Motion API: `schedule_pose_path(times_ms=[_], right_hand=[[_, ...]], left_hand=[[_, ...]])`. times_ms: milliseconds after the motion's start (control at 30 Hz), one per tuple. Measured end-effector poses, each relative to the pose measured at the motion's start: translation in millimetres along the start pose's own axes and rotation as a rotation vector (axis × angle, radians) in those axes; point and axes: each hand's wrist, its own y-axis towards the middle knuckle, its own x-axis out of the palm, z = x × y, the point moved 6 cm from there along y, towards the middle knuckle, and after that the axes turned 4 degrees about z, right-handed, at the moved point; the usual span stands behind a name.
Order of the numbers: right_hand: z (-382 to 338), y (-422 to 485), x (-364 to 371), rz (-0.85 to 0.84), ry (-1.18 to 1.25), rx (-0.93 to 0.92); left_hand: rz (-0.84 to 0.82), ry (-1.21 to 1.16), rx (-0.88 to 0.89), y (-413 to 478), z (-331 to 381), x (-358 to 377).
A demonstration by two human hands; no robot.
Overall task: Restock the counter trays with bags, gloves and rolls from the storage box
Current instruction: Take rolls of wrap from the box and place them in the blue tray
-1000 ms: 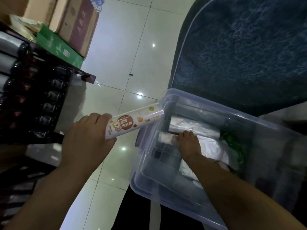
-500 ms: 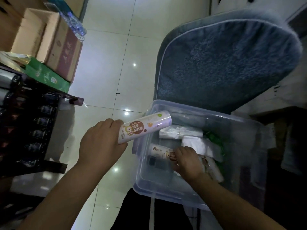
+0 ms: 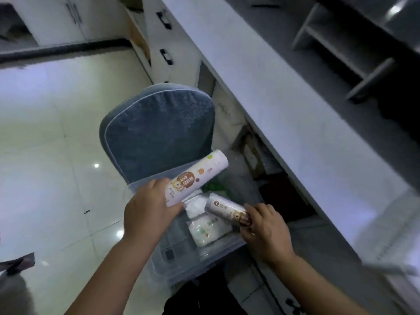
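Note:
My left hand grips the lower end of a long white roll with brown print, held slanted above the clear storage box. My right hand is closed on one end of a shorter white-and-brown roll, lifted just over the box's contents. Inside the box lie white plastic packets and something green at the far end. The box stands on a chair seat, partly hidden by my forearms.
A blue-grey padded chair back rises just behind the box. A long grey counter runs diagonally on the right, with a grey divided tray on it. White cabinets stand beyond. Glossy tiled floor spreads to the left.
My right hand has lifted the short roll out of the box. The view has swung up and right, bringing the counter and tray into sight. My left hand still holds the long roll.

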Motion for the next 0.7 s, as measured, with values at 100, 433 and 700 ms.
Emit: schedule_pose_path(times_ms=[100, 433, 700], right_hand=[[28, -33, -39, 0.079, -0.039, 0.113], [118, -187, -152, 0.291, -0.097, 0.506], [201, -339, -209, 0.448, -0.149, 0.668]], left_hand=[[-0.031, -0.104, 0.104, 9, 54, 8], [-0.155, -0.278, 0.605, -50, 269, 38], [-0.170, -0.254, 0.860, -157, 401, 66]])
